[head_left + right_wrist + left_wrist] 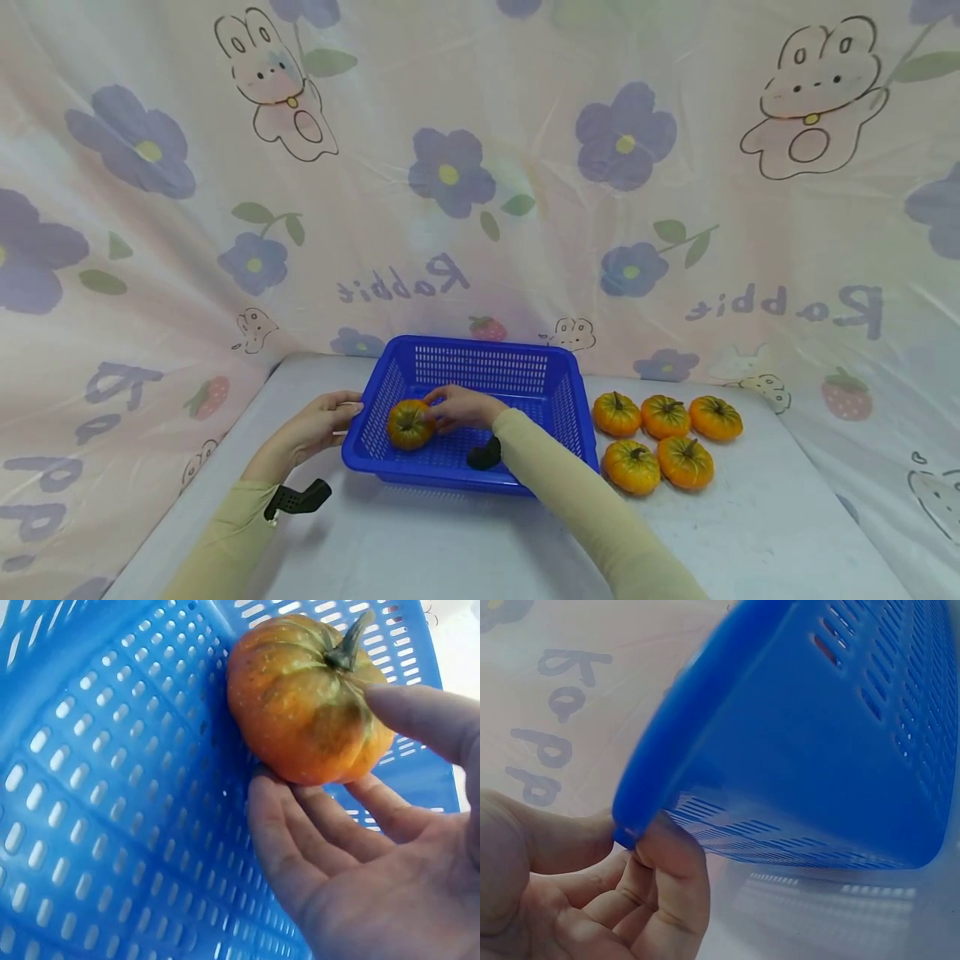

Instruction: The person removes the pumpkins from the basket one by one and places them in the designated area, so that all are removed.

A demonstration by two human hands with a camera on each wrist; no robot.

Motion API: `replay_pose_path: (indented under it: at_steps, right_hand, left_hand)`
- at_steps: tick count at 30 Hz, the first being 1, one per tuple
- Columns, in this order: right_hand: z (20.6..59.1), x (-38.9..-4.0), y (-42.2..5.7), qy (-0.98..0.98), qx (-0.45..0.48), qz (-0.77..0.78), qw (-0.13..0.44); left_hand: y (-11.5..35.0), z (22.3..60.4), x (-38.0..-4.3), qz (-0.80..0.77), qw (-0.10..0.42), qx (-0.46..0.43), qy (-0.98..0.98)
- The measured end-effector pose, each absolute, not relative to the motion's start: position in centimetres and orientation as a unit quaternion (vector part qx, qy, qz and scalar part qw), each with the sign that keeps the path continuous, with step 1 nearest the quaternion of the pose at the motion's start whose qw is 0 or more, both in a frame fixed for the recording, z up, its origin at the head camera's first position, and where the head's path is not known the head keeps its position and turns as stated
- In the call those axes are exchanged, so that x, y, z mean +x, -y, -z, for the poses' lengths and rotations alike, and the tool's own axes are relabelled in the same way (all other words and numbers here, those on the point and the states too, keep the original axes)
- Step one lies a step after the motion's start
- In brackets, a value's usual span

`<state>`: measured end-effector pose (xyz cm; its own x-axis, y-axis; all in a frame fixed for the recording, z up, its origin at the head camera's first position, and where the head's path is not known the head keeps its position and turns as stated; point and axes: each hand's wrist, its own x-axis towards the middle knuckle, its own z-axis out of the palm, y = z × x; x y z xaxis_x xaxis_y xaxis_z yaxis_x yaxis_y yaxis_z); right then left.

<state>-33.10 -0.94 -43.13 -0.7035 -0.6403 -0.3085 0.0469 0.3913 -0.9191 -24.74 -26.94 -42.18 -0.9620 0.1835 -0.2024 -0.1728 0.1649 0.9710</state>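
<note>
My left hand (321, 425) grips the left rim of a blue plastic basket (480, 482); in the left wrist view the thumb lies at the rim's edge and curled fingers (676, 881) hook below it. Inside the basket, toward its left end, is a small orange pumpkin (411, 423) with green-brown patches. My right hand (467, 408) reaches in from the right and holds this pumpkin. The right wrist view has the thumb (420, 712) on top near the stem (349, 645), with the other fingers along the lower side.
Several orange pumpkins (663, 414) sit in two rows on the white table (750, 533), just right of the basket. A printed cloth (517, 233) with flowers and rabbits hangs behind and along the sides. Black wrist devices (300, 498) are strapped at both sleeves.
</note>
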Motion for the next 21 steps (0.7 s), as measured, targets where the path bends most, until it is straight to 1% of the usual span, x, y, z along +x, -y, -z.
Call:
replay_pose_path:
  at_steps: [14, 21]
  right_hand:
    - [43.41, -33.07, 0.91, -0.766, -0.204, 0.498, 0.351]
    - [42.86, -32.95, 0.88, -0.754, -0.196, 0.514, 0.359]
  left_hand:
    - [26.68, 42.01, -24.56, -0.644, 0.139, -0.001, -0.752]
    - [26.77, 42.02, -24.61, -0.642, 0.137, -0.003, -0.754]
